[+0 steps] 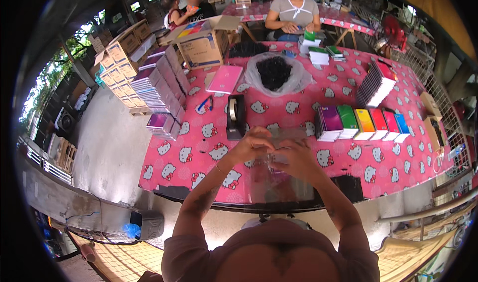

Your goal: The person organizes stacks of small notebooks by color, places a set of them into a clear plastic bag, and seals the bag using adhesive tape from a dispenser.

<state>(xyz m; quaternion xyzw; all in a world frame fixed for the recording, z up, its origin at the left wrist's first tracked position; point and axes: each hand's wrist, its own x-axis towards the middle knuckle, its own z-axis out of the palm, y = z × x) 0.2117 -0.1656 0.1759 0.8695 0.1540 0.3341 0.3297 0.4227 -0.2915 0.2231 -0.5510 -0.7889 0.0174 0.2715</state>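
Over the near middle of the table, my left hand (253, 145) and my right hand (296, 158) meet with fingertips bent together. Both are closed on clear plastic (279, 188), which looks like a thin bag or sheet and drapes toward the table's near edge. My fingers partly hide what they pinch. Just beyond my left hand stands a black tape dispenser (236, 118) with a roll of tape. To the right of my right hand, a row of small notebook stacks (347, 120) shows purple, green, yellow, red, pink and blue covers.
Tall stacks of purple notebooks (158, 90) line the left edge. Behind them stand an open carton (201, 48) and a pink notebook (225, 79). A plastic bag of black material (275, 74) lies mid-table. Another notebook stack (376, 85) leans at right. A person (295, 15) sits opposite.
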